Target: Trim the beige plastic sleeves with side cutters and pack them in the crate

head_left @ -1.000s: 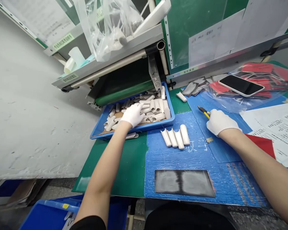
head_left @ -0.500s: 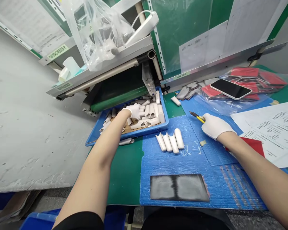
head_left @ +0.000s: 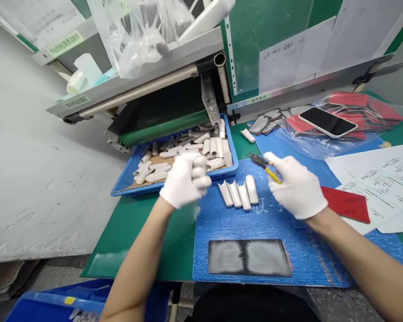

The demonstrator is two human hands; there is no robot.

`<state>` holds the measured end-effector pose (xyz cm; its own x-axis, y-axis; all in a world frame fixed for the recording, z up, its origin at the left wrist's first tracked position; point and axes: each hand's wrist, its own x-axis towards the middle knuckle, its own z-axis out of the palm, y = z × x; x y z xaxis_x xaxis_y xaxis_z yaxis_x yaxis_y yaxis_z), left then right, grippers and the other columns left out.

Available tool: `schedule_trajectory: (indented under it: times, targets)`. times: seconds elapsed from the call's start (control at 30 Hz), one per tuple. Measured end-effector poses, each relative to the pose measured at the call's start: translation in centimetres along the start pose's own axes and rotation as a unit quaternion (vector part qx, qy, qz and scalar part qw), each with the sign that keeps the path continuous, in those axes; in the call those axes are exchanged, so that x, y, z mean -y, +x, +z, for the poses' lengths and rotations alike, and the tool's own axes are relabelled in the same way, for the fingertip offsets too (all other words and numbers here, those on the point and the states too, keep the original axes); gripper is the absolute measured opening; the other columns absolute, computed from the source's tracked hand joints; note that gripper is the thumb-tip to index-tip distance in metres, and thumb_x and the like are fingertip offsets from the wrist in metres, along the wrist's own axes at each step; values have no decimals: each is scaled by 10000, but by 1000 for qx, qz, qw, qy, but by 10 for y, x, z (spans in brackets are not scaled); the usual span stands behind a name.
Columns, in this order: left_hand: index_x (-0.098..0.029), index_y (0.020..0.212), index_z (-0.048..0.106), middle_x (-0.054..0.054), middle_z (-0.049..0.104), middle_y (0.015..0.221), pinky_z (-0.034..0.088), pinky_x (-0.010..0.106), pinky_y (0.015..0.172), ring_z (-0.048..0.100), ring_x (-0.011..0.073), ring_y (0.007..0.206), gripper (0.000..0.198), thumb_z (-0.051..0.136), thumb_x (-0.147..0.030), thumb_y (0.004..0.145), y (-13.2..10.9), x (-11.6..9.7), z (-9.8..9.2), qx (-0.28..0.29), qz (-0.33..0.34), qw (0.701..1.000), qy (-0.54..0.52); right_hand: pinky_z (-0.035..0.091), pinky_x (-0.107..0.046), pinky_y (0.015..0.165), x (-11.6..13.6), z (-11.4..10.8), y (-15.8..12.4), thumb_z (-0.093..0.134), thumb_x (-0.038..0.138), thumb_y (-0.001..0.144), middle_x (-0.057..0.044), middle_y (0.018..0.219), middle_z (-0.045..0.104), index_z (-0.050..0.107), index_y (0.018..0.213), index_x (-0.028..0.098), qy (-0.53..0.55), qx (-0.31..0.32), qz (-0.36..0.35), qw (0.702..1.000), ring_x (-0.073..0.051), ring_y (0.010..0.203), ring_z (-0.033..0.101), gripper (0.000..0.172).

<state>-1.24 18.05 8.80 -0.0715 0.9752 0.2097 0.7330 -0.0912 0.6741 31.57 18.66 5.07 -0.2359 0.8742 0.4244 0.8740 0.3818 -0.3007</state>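
Observation:
Both my hands wear white gloves. My left hand [head_left: 185, 180] is raised in front of the blue tray [head_left: 121, 184], fingers curled round a white plastic piece [head_left: 201, 172] that is partly hidden. My right hand [head_left: 297, 187] is closed on yellow-handled cutters [head_left: 265, 166], whose dark tips point left toward my left hand. Several white curved pieces [head_left: 239, 193] lie side by side on the blue mat [head_left: 272, 223] between my hands. The tray holds several more white pieces [head_left: 188, 154].
A green conveyor belt [head_left: 161, 127] ends above the tray. A dark grey pad [head_left: 250, 257] lies on the mat near me. A phone [head_left: 327, 121] rests on a plastic bag of red sheets, with papers [head_left: 383, 174] at the right. A blue bin [head_left: 53, 304] sits below the table.
My left hand came out of the tray toward me, closed on a white piece. My right hand lifted the cutters off the mat and moved left toward it.

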Motion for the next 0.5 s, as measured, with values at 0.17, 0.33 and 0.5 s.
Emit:
schedule_trajectory:
  times: [0.17,0.33,0.5]
  targets:
    - [-276,1259,583,93,682,1097,664,460,753,707,204,820,439,694,-329,837,-83,-17,39,17,63,998,6,383,-373,707,35,3,-28,544,320,1026,-91,1060,716,514,1607,290,-51,-21,-158,986,-270,879,610,583]
    - [-299,1440,421,124,630,1211,597,597,1031,679,311,1130,744,714,-230,759,-91,-16,41,-47,192,973,119,356,-377,690,39,7,-32,565,270,1005,-90,1063,723,477,1633,281,-69,-16,-183,980,-269,863,577,634]
    - [-322,1450,390,129,614,1257,585,591,1055,661,319,1185,761,710,-228,766,-91,-18,43,-36,181,976,113,349,-385,673,40,9,-31,545,300,1028,-98,1041,720,455,1645,277,-85,10,-188,978,-279,863,577,624]
